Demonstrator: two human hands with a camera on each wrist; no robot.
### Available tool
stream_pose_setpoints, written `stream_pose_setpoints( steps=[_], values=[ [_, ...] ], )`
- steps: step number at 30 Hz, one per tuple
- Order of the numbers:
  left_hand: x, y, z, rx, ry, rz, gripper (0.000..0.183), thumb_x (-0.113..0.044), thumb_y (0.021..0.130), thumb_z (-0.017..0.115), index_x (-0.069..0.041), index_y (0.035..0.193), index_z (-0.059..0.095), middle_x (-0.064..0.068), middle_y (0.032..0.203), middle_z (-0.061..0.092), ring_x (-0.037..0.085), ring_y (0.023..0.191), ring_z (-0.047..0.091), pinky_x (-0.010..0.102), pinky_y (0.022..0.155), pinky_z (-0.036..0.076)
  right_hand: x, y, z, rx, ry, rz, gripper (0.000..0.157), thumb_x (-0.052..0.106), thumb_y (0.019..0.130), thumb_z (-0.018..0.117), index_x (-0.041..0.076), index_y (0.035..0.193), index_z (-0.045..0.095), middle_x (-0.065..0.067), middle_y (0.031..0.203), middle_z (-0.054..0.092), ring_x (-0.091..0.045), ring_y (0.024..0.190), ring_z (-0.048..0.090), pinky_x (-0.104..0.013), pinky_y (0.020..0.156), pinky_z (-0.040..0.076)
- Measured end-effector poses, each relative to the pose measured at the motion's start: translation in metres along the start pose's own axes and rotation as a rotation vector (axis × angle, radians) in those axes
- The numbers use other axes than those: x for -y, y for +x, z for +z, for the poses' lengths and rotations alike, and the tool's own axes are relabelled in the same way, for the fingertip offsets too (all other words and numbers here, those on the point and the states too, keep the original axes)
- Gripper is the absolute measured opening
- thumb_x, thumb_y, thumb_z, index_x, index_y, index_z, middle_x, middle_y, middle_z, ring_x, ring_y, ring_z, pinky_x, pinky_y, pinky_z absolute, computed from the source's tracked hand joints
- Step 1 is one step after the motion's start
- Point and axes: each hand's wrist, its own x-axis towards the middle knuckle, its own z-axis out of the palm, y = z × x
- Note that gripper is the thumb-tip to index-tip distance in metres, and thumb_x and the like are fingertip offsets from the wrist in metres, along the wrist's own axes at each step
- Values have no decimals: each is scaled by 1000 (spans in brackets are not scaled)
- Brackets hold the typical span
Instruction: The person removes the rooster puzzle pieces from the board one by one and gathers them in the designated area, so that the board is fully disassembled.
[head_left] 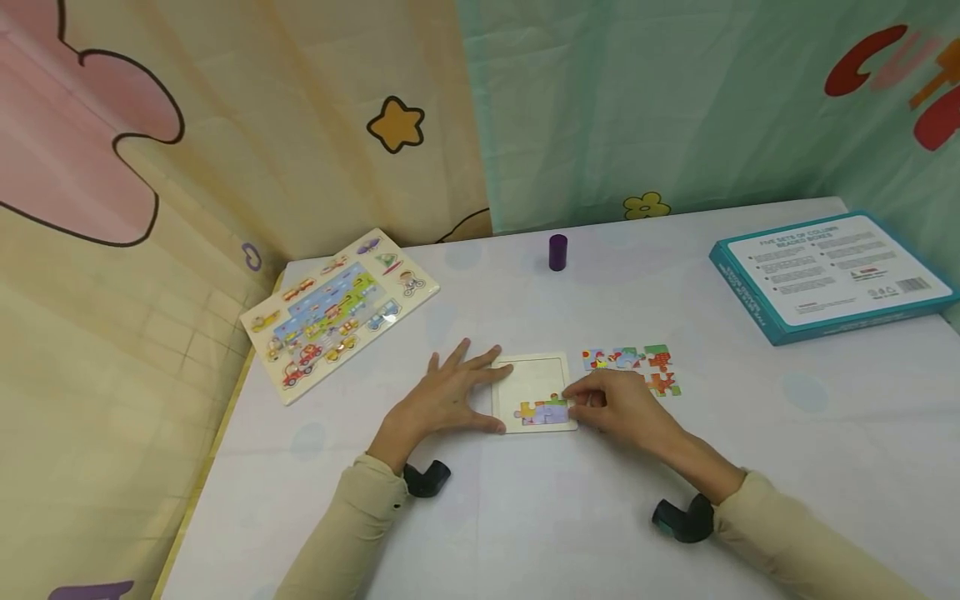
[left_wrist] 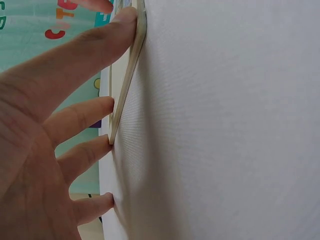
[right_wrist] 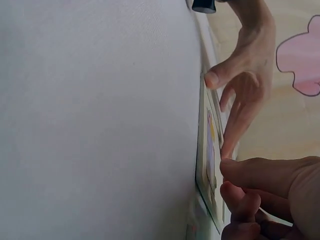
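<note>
A small pale wooden puzzle tray (head_left: 528,357) lies on the table, with several joined jigsaw pieces (head_left: 545,412) in its lower right part. My left hand (head_left: 450,392) spreads over the tray's left side. Its thumb (left_wrist: 122,30) rests on the near corner, and other fingertips touch the left edge and reach over it. My right hand (head_left: 618,407) is at the tray's right edge, thumb and index finger bent beside the joined pieces; I cannot tell whether they pinch one. Its other fingers (right_wrist: 245,207) curl in. Loose puzzle pieces (head_left: 626,358) lie just beyond the right hand.
A larger picture puzzle board (head_left: 337,312) lies at the back left. A purple cylinder (head_left: 557,252) stands near the back edge. At the back right is a teal and white box (head_left: 832,275). Printed curtains (head_left: 600,108) hang behind the white-covered table (head_left: 525,517).
</note>
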Motion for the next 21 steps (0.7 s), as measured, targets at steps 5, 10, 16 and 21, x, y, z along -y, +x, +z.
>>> stream_pose_setpoints(
  steps=[5,10,16,21],
  values=[
    [1,0,0,-3,-6,11,87,-59,72,80,-30,147,47,-6,161,24,36,150,4,71,110,7,11,15,17,58,-25,-70,21,3,81,76,3,102,77,8,73,59,-7,64,50,-23,59,44],
    [2,1,0,-5,2,14,88,-60,71,79,-31,147,47,-6,161,23,36,150,4,71,110,7,16,19,24,65,-57,-73,21,2,79,77,1,100,77,7,73,58,-7,64,49,-23,58,44],
    [2,1,0,-5,0,14,88,-59,71,80,-30,147,47,-5,161,25,37,150,4,71,110,7,18,19,25,65,-55,-47,18,1,78,78,5,95,77,7,72,58,-9,64,50,-24,59,44],
    [1,0,0,-6,-8,15,87,-58,71,81,-30,147,48,-4,161,25,37,150,4,71,110,7,19,20,25,71,-58,-20,17,1,77,79,6,93,76,6,72,58,-10,65,50,-24,59,44]
  ],
)
